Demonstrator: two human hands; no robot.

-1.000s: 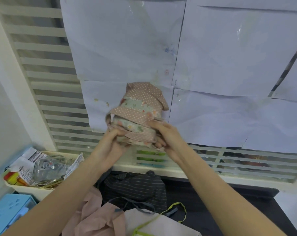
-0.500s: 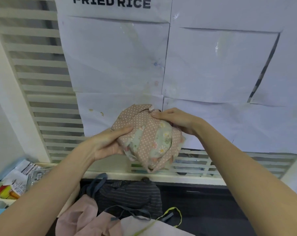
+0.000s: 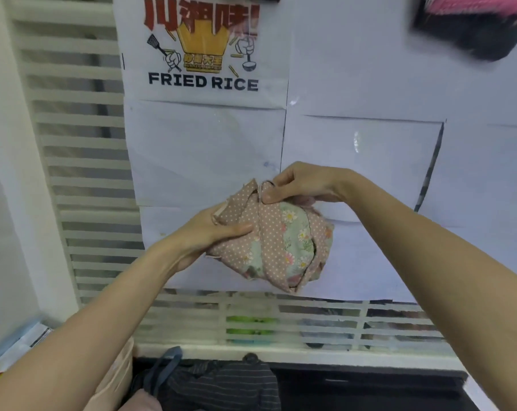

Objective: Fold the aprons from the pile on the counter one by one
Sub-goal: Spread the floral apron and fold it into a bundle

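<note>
A pink polka-dot apron with green floral panels [image 3: 276,241] is bunched into a compact bundle in the air in front of the papered wall. My left hand [image 3: 209,232] holds its left side, thumb laid over the fabric. My right hand [image 3: 298,183] pinches the bundle's top edge from above. Low in the frame a dark striped apron [image 3: 218,384] with a grey strap lies on the black counter [image 3: 370,393], and a pale pink apron [image 3: 138,403] shows at the bottom edge.
A white slatted screen [image 3: 82,161] covered with white paper sheets and a "FRIED RICE" poster [image 3: 203,54] stands behind the counter. Packets and papers [image 3: 17,348] sit at the far left. A dark and pink blurred object [image 3: 473,22] hangs at the top right.
The bundle has been turned and lifted higher. My right hand moved from beneath it to its top edge. The view has tilted upward, so less of the counter pile shows.
</note>
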